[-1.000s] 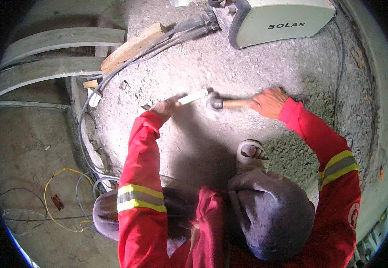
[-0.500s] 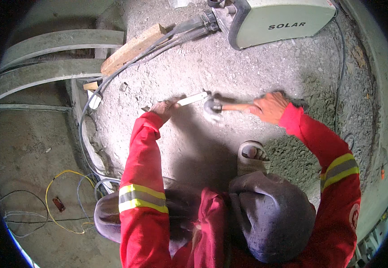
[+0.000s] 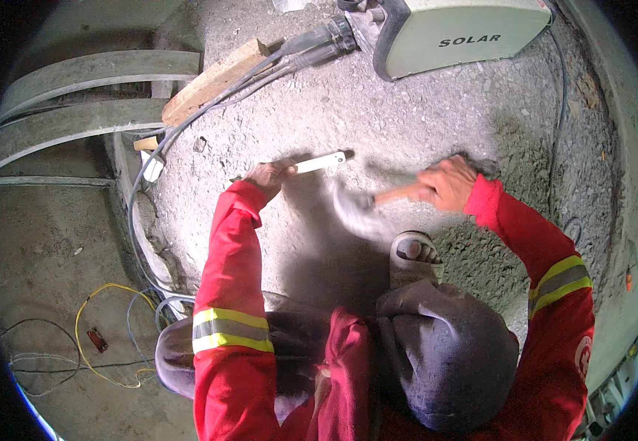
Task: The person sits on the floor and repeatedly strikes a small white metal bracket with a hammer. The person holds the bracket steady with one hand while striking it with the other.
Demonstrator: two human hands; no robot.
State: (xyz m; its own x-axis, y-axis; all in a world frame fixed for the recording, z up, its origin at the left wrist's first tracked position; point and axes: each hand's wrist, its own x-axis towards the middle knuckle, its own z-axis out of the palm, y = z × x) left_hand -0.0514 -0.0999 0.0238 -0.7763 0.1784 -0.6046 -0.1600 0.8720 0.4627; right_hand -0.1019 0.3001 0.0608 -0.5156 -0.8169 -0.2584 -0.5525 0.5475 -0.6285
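My left hand (image 3: 267, 176) is closed on a thin white bar (image 3: 319, 162), which lies at a slant low over the dusty concrete with a small dark tip at its right end. My right hand (image 3: 451, 184) grips the wooden handle of a hammer (image 3: 396, 195). The hammer's head is smeared by motion below the bar's right end, apart from it. My sandalled foot (image 3: 414, 253) rests on the rough grey surface (image 3: 481, 110), just under the blurred head.
A pale green machine (image 3: 466, 55) with thick hoses and cables sits at the back. A wooden block (image 3: 209, 81) lies at back left beside curved concrete strips (image 3: 76, 117). Coiled yellow and grey wires (image 3: 109, 287) lie on the lower floor at left. A wall curves along the right.
The hammer head has swung away from the bar's end, downward and toward me, and is now blurred. My right hand has shifted slightly right and down. My left hand stays nearly in place.
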